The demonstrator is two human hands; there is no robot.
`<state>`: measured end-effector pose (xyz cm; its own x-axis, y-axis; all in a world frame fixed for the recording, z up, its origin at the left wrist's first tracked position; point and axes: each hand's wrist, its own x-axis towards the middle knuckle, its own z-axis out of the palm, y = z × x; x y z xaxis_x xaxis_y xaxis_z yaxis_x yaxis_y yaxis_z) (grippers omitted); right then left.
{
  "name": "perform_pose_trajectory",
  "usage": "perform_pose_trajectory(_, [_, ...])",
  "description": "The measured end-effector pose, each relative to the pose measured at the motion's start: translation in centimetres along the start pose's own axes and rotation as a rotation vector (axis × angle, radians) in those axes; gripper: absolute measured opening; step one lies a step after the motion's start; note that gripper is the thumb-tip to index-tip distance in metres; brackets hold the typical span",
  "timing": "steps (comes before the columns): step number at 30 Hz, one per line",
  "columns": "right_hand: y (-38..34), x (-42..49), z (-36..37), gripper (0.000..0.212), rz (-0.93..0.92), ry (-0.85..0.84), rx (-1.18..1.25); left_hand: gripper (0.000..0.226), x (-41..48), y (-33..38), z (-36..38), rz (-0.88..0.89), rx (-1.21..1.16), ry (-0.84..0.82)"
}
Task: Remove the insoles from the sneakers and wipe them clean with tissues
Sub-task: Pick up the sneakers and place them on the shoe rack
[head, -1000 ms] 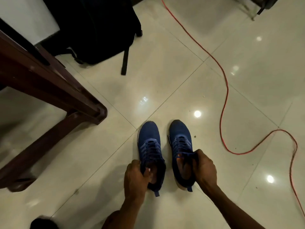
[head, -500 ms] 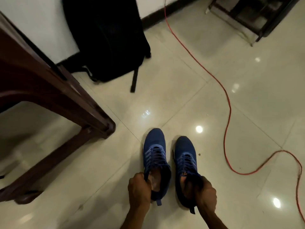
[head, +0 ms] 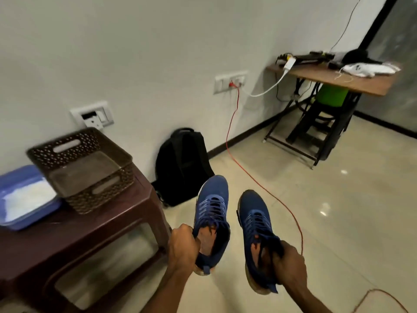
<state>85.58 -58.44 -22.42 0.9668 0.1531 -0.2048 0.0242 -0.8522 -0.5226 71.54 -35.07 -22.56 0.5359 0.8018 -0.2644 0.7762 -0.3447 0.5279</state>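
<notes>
left hand [head: 182,247] grips left sneaker [head: 212,211] collar, just right of bench [head: 85,224] | right hand [head: 290,265] grips right sneaker [head: 253,220], farther right

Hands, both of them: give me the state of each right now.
Left hand: closed, gripping the collar of the blue sneaker on the left.
Right hand: closed, gripping the collar of the blue sneaker on the right.
</notes>
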Motion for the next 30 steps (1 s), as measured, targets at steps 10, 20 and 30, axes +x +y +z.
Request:
perform_pose_trajectory(10, [-9.8,-7.4,-9.9,0.009,-0.188,0.145,0.126,0.022,-6.0,0.0,-17.0,0.057,-0.013,0.206])
perform_pose_trajectory(20, [-20.7,-15.8,-13.0,0.011,-0.427,0.194,0.147,0.017,-12.9,-5.4,-31.8,0.082,-0.127,0.399])
perform_pose_trajectory(30, [-38.6,-33.2,-3.5,0.011,-0.728,-0.041,0.191,0.017,-23.0,-25.0,-48.4,-0.202,-0.101,0.682])
